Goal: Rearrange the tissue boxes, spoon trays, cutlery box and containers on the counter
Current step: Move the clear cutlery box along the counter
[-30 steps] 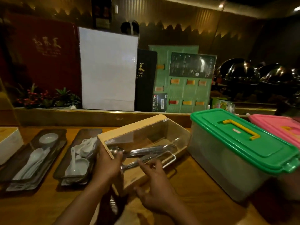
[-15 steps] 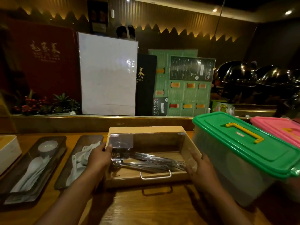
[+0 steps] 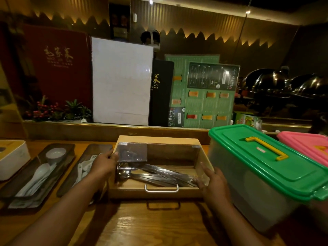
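Note:
The wooden cutlery box (image 3: 159,191) with a clear lid and a metal handle sits square on the counter in the middle, with metal spoons inside. My left hand (image 3: 103,165) grips its left side and my right hand (image 3: 213,183) grips its right front corner. Two dark spoon trays (image 3: 70,153) (image 3: 95,150) with white spoons lie to the left. A white tissue box (image 3: 13,159) stands at the far left. A clear container with a green lid (image 3: 266,167) stands right of the cutlery box, and a pink-lidded container (image 3: 305,144) is behind it.
Menus and a white board (image 3: 121,80) lean upright on the raised ledge behind the counter, with a small plant (image 3: 58,110) at the left. Bare wooden counter (image 3: 150,226) lies in front of the cutlery box. Metal chafing domes (image 3: 271,82) are at the far right.
The cutlery box was tilted and skewed; it now lies flat and square to the ledge. My right hand moved from the box's front to its right side.

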Available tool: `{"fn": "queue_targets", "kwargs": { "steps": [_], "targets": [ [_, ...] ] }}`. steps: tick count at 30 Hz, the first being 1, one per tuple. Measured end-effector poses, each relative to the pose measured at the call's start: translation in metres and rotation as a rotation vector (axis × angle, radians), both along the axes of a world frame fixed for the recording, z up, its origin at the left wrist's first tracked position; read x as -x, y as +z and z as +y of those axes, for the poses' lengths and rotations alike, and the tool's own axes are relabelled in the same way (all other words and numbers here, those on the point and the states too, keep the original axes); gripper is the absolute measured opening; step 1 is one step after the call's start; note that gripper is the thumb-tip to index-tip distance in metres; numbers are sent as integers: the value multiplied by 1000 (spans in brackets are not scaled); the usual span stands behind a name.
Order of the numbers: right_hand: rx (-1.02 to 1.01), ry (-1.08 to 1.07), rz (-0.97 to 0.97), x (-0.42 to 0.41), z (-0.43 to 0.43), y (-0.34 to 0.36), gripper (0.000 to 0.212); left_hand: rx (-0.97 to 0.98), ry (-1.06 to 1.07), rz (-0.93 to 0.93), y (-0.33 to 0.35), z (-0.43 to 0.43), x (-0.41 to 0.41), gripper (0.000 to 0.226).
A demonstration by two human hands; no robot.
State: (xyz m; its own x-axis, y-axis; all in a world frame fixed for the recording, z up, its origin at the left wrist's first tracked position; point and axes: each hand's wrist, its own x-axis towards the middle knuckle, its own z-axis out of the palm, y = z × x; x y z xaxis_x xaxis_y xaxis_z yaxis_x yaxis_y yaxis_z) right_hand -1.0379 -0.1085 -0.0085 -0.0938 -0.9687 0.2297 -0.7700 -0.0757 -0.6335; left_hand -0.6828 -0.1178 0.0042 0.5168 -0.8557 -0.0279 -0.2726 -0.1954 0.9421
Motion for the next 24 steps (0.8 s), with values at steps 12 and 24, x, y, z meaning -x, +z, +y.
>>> {"fn": "queue_targets", "kwargs": {
  "steps": [12,24],
  "targets": [
    [-18,191,-13,23,0,3,60,119,238,-286,3,24,29,27],
    [41,257,91,61,27,54,61,106,155,-446,21,58,78,50]
  ]
}}
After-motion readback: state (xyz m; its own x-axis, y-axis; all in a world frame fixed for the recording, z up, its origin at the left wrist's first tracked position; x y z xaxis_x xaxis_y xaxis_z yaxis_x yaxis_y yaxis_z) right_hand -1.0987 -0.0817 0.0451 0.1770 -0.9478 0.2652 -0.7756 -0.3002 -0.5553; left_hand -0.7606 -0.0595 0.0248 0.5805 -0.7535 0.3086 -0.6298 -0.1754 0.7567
